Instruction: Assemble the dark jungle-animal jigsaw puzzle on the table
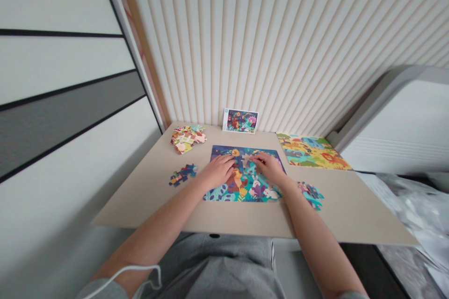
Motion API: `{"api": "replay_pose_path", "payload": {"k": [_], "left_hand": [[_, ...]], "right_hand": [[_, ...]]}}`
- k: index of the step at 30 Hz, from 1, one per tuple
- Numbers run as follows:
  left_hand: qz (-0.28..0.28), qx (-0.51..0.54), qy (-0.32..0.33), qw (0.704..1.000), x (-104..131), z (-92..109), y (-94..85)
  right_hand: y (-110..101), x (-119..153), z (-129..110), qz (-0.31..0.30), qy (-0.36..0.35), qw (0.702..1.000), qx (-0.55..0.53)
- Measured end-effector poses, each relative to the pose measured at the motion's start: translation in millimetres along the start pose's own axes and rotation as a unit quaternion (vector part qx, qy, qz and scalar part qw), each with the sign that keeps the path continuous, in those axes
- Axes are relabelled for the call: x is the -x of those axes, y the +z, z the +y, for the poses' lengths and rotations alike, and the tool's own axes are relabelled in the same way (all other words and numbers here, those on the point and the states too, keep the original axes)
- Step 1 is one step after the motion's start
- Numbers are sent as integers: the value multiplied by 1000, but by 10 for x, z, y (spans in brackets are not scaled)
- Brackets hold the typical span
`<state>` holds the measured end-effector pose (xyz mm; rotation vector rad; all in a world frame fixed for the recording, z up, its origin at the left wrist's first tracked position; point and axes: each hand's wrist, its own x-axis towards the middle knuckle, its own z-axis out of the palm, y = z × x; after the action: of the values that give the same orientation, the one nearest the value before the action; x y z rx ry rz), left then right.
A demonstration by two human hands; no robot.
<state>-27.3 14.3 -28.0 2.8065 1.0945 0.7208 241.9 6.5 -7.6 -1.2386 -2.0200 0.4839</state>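
Observation:
A colourful jigsaw puzzle (242,194) with rabbits and plants lies mostly joined on the table, a pale gap showing near its upper middle. My left hand (220,169) rests on its left part, fingers stretched out and flat. From the right, my right hand (269,165) reaches to the edge of the gap, thumb and fingers pinched on a puzzle piece that they mostly hide. A few dark blue loose pieces (183,174) lie to the left of the puzzle. Beside my right forearm is a small heap of teal and purple pieces (311,195), partly covered by the arm.
A picture card (241,121) leans against the pleated wall (210,56) behind the beige table (147,201). A pile of other puzzle pieces (187,138) sits at the back left. At the back right lies a yellow animal puzzle (312,152). Clear plastic bags (417,205) lie beyond the right edge.

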Motion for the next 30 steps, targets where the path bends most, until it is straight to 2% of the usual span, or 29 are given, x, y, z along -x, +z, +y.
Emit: {"api": "replay_pose_path", "payload": {"k": [7,14,20,30], "left_hand": [[47,22,21,998,-26,154,-106],[11,32,97,995,-32,319,-195],[-25,19,115,993,-27,338,-173],[-30,32,99,994,-23,352,-192]], "right_hand": [[127,-52,64,-13,-54,997,53],[154,-32,21,-26,-79,993,80],[148,-26,-5,-29,-59,995,69],[109,1,-12,-38,-9,998,51]]}}
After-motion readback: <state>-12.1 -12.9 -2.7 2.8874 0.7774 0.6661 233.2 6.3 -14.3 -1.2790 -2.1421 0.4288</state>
